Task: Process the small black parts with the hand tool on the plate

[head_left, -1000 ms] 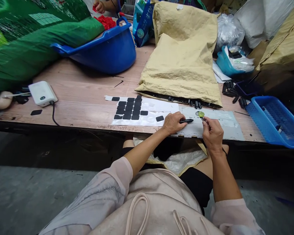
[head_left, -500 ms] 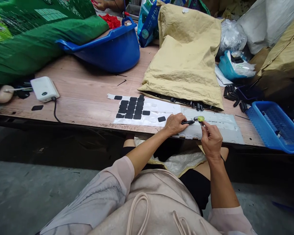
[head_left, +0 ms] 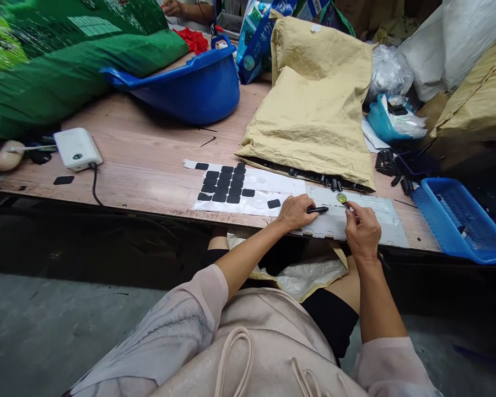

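My left hand [head_left: 296,213] rests at the table's front edge, fingers closed on a slim black pen-like piece [head_left: 319,209] whose tip points right. In my right hand [head_left: 362,230], pinched between thumb and fingers, is a small tool with a round yellow-green end [head_left: 341,198]; its exact kind is too small to tell. That round end stands apart from the black piece, to its upper right. Both hands are over a grey taped board [head_left: 382,218]. Left of them, a white sheet [head_left: 254,205] carries rows of black rounded pads [head_left: 220,189].
A tan sack [head_left: 310,116] lies behind the hands, small black parts at its mouth. A blue basket [head_left: 438,220] is at right, a blue basin [head_left: 186,91] at back left. A white corded box [head_left: 77,149] sits left. Another person's hand [head_left: 173,8] shows at the far back.
My right hand has moved slightly right and down, drawing the yellow-green end away from the black piece's tip. My left hand keeps its hold almost in place. The view has shifted slightly.
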Demonstrator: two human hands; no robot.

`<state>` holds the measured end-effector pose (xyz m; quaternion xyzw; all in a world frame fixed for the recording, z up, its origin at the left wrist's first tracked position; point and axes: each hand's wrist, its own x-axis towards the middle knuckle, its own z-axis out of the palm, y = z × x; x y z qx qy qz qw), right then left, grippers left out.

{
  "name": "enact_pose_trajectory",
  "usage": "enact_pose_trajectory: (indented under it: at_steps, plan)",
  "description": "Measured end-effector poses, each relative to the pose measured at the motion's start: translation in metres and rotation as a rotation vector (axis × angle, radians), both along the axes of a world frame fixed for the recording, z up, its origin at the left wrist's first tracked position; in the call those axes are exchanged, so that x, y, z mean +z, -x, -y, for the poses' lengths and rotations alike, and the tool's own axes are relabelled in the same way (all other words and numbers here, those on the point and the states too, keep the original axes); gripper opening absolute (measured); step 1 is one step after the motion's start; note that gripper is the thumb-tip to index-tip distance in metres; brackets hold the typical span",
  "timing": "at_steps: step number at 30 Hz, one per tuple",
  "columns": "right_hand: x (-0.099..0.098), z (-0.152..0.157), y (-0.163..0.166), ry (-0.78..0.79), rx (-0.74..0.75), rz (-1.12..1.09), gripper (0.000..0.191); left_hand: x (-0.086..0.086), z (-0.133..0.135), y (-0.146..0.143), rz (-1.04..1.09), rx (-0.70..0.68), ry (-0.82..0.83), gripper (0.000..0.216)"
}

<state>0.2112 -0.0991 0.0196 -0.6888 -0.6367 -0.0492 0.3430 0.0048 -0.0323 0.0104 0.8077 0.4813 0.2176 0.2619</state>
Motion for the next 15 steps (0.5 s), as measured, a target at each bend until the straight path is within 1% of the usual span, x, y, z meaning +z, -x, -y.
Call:
enact_pose_trajectory:
  at_steps: [2, 6, 10, 15]
  plan:
    - [-0.004, -0.011, -0.016, 0.051, -0.081, 0.051, 0.03, 0.0, 0.0, 0.001, -0.003, -0.001, 0.004, 0.017]
    - [-0.018, -0.026, -0.034, 0.121, -0.104, 0.155, 0.029, 0.001, 0.0, 0.002, 0.005, -0.021, 0.017, 0.02]
    - [-0.028, -0.028, -0.032, 0.106, -0.116, 0.147, 0.03, 0.002, -0.001, 0.004, 0.003, -0.042, 0.032, 0.023]
    - [-0.03, -0.026, -0.029, 0.111, -0.124, 0.142, 0.03, 0.002, 0.001, 0.005, -0.015, -0.041, 0.043, 0.025]
